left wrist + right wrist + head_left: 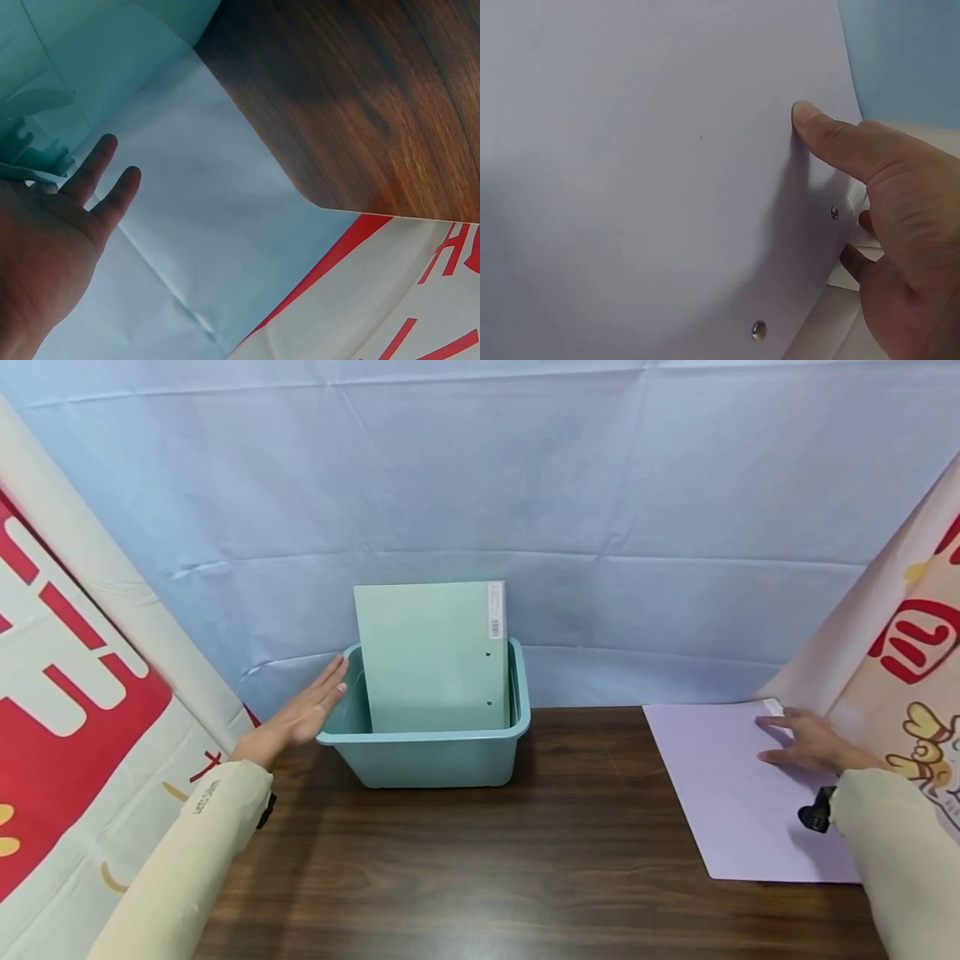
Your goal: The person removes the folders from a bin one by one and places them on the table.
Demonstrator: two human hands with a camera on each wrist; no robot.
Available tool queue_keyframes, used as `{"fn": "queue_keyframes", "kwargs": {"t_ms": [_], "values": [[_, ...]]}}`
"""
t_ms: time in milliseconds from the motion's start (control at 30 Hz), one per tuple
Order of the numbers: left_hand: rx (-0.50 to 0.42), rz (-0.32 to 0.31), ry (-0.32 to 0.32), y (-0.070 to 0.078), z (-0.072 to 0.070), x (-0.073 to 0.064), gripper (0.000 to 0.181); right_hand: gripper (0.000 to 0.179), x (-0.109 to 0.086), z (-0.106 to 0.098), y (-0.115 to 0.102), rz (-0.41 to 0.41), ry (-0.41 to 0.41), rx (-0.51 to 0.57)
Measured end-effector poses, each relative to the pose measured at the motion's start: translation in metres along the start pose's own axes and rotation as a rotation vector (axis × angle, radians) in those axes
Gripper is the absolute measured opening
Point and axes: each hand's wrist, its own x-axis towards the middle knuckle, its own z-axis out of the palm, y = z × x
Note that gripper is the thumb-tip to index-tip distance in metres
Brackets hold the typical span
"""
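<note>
A mint-green ring-binder-style folder (427, 652) with a barcoded white label stands upright in a teal plastic bin (435, 764). My left hand (303, 710) is at the bin's left rim with its fingers extended, holding nothing. Whether it touches the rim I cannot tell. At the right, a lilac folder (720, 785) lies on the table. My right hand (806, 742) reaches over its right edge with spread fingers. In the right wrist view the thumb (840, 142) lies over the cover, and other fingertips (853, 259) are by the riveted spine edge.
The dark wooden table (465, 877) runs between the bin and the lilac folder. A pale blue cloth (562, 527) hangs close behind both. Printed cloths, one red and white (82, 710) and one with cartoon figures (922, 693), stand at the sides.
</note>
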Motion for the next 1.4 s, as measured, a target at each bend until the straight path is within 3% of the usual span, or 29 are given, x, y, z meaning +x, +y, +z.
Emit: {"fn": "queue_keyframes", "kwargs": {"t_ms": [133,400,933,1167,1400], "values": [[-0.005,0.005,0.004,0.0,0.001,0.0,0.067,0.071,0.001,0.001,-0.001,-0.049,0.031,-0.05],[0.006,0.008,0.0,0.003,0.002,0.001,0.066,0.081,0.0,-0.003,-0.006,-0.064,0.062,-0.058],[-0.007,0.02,0.009,0.006,0.006,0.002,0.066,0.075,-0.004,-0.041,-0.037,-0.114,0.132,-0.076],[-0.004,0.018,-0.004,0.004,0.002,0.002,0.066,0.073,0.001,-0.054,-0.057,-0.286,0.245,-0.149],[0.02,0.003,0.002,0.001,-0.001,-0.003,0.066,0.074,0.01,-0.069,-0.082,-0.342,0.247,-0.188]]}}
